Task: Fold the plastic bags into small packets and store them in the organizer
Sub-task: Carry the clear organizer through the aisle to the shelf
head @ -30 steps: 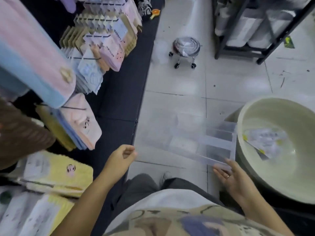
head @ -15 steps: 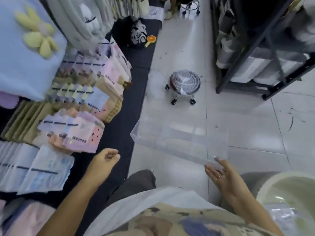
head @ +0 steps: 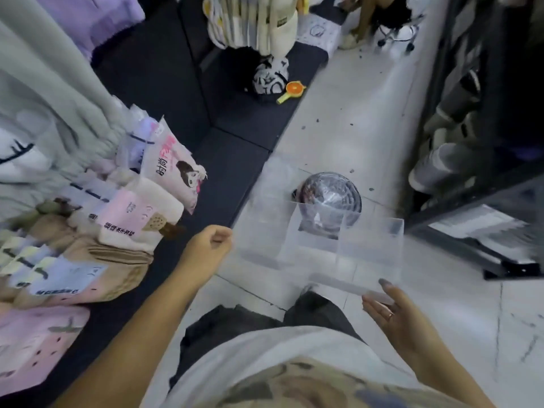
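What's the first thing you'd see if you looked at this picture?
The clear organizer, held in the air in the middle: the right hand pinches its near corner, and the left hand is curled at its left edge. Through it shows a shiny round stool on the pale floor. On the left, pastel sock packets lie piled on a dark mat.
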